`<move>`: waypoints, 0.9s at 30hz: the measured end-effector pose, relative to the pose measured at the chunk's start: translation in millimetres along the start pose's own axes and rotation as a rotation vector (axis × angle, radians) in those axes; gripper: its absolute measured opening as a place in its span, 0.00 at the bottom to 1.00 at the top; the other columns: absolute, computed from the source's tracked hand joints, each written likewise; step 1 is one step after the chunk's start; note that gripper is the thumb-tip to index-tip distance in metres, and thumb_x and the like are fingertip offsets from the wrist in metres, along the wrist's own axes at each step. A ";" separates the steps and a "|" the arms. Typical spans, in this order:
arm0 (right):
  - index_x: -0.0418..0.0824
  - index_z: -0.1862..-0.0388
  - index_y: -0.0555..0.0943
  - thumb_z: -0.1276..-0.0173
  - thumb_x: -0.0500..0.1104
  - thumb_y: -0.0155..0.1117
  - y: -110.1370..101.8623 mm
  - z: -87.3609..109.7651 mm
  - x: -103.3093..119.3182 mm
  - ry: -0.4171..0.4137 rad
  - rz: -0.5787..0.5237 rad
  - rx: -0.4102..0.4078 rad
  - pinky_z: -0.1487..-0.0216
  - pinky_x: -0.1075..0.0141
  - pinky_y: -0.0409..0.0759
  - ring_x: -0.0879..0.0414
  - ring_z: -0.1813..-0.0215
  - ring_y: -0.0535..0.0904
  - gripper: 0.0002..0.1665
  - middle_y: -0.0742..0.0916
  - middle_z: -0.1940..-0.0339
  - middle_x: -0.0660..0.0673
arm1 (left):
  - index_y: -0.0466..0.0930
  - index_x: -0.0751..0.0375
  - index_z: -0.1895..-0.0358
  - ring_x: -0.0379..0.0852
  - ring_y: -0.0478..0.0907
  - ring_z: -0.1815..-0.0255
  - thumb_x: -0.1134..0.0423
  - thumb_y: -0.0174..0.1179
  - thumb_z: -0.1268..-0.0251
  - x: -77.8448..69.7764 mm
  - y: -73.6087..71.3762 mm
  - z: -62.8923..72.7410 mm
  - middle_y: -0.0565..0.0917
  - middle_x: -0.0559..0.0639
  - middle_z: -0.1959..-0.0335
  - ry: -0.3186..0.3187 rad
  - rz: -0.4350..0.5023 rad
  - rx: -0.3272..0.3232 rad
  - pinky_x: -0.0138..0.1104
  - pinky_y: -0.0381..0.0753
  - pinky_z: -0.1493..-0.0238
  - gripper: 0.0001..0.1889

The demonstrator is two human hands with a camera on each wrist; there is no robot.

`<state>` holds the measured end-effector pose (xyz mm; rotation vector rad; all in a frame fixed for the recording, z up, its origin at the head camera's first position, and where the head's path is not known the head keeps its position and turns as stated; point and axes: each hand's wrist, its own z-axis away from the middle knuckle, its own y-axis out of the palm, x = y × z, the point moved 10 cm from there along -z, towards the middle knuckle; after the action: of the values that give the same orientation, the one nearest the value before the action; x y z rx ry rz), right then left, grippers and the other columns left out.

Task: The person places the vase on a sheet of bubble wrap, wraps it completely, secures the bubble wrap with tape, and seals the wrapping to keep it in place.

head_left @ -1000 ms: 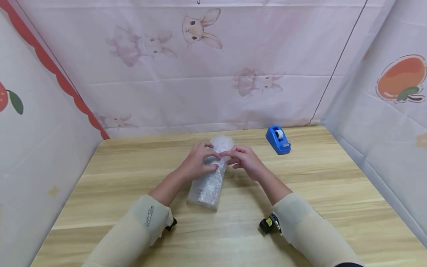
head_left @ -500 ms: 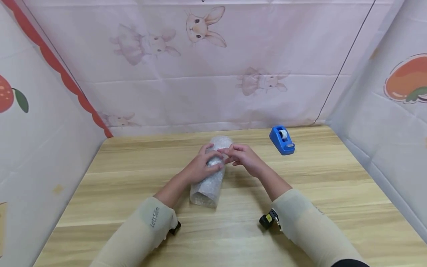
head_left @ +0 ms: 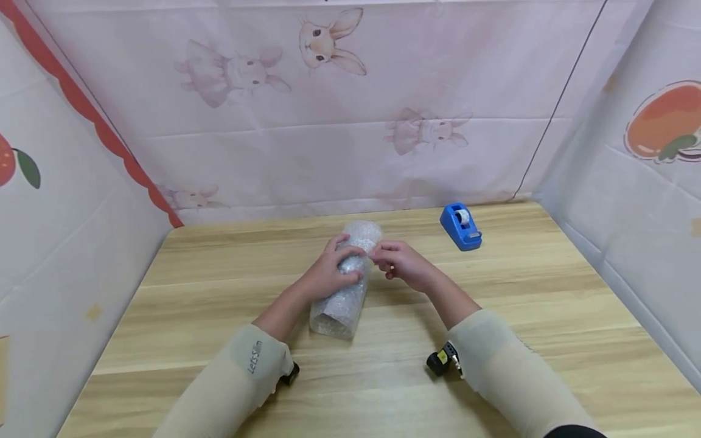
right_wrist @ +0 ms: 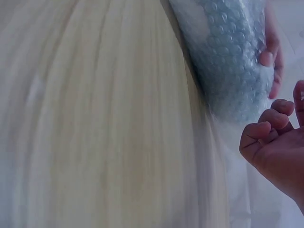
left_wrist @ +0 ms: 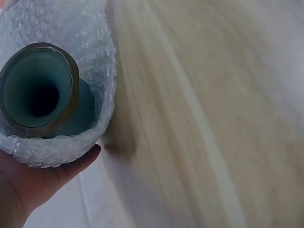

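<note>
A vase [left_wrist: 40, 90] with a dark green glazed mouth and brownish rim lies on its side inside bubble wrap [head_left: 342, 307], seen from its open end in the left wrist view. My left hand [head_left: 330, 271] grips the wrapped roll from above and the left, fingers and thumb spread around it. At the roll's right side, my right hand [head_left: 402, 264] has its fingers curled, thumb and index tips close together at the wrap's edge. Whether those tips pinch anything is too small to tell. In the right wrist view, the right hand [right_wrist: 280, 142] is partly cut off by the frame.
A blue tape dispenser [head_left: 461, 228] with a roll of tape stands at the back right of the wooden table [head_left: 219, 255]. Behind the table hangs a rabbit-print cloth [head_left: 328, 140], with printed cloth at both sides too.
My right fingertips have drawn back slightly to the right, from over the roll to its right edge, and closed together. The left hand keeps holding the roll, which has turned slightly.
</note>
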<state>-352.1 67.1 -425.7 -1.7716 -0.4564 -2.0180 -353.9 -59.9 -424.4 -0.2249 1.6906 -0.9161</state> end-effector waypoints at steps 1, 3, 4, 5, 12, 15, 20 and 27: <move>0.45 0.71 0.78 0.24 0.45 0.54 3.1 -0.7 -1.2 0.007 0.007 0.013 0.67 0.64 0.68 0.53 0.69 0.66 0.14 0.72 0.76 0.48 | 0.78 0.39 0.42 0.62 0.58 0.27 0.52 0.65 0.39 0.5 0.4 -0.2 0.50 0.52 0.23 -0.002 0.000 0.000 0.59 0.64 0.33 0.20; 0.44 0.72 0.77 0.25 0.46 0.55 6.4 -2.3 -3.7 0.020 0.012 0.021 0.67 0.64 0.67 0.53 0.70 0.65 0.14 0.71 0.77 0.48 | 0.78 0.39 0.42 0.62 0.58 0.27 0.52 0.65 0.39 1.4 1.4 -0.5 0.50 0.51 0.23 -0.002 0.000 0.001 0.59 0.64 0.33 0.21; 0.43 0.72 0.77 0.25 0.46 0.55 6.7 -3.2 -5.4 0.028 0.013 0.018 0.68 0.64 0.66 0.53 0.71 0.65 0.14 0.71 0.77 0.48 | 0.78 0.39 0.42 0.62 0.58 0.27 0.52 0.65 0.39 1.8 2.0 -0.7 0.50 0.51 0.23 0.000 0.001 0.001 0.59 0.64 0.33 0.21; 0.44 0.73 0.76 0.26 0.46 0.55 6.7 -3.6 -6.8 0.036 0.014 0.010 0.68 0.64 0.65 0.53 0.71 0.64 0.14 0.71 0.77 0.48 | 0.78 0.39 0.42 0.62 0.58 0.26 0.52 0.65 0.39 2.0 2.5 -0.7 0.50 0.52 0.22 0.003 0.002 0.001 0.60 0.64 0.33 0.21; 0.45 0.78 0.72 0.28 0.50 0.60 -1.2 -8.5 -22.2 0.099 0.111 -0.060 0.72 0.63 0.62 0.55 0.75 0.63 0.19 0.70 0.81 0.50 | 0.77 0.39 0.42 0.62 0.57 0.26 0.53 0.65 0.39 6.0 3.7 -0.3 0.51 0.52 0.22 0.005 0.003 -0.006 0.59 0.63 0.33 0.21; 0.47 0.80 0.71 0.30 0.54 0.62 -3.8 -10.5 -28.8 0.133 0.186 -0.088 0.74 0.63 0.60 0.56 0.79 0.61 0.21 0.68 0.84 0.52 | 0.78 0.39 0.43 0.63 0.57 0.26 0.53 0.65 0.39 5.4 2.7 0.0 0.51 0.52 0.23 0.013 0.007 -0.010 0.60 0.64 0.34 0.20; 0.47 0.82 0.71 0.33 0.58 0.63 -4.5 -11.5 -32.2 0.176 0.255 -0.117 0.74 0.63 0.60 0.58 0.81 0.61 0.23 0.68 0.85 0.54 | 0.77 0.40 0.43 0.63 0.57 0.26 0.52 0.65 0.39 2.2 1.4 -0.3 0.51 0.52 0.23 0.030 0.008 -0.005 0.60 0.64 0.33 0.20; 0.49 0.85 0.69 0.37 0.64 0.62 -3.9 -12.8 -35.4 0.247 0.307 -0.146 0.77 0.64 0.59 0.59 0.82 0.60 0.27 0.68 0.86 0.54 | 0.77 0.42 0.41 0.63 0.54 0.25 0.53 0.64 0.36 0.1 -2.2 1.2 0.51 0.54 0.23 0.039 0.021 0.007 0.61 0.60 0.32 0.19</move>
<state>-361.4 67.3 -462.4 -1.5323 0.0392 -2.0491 -353.5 -62.0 -423.1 -0.1858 1.7219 -0.9162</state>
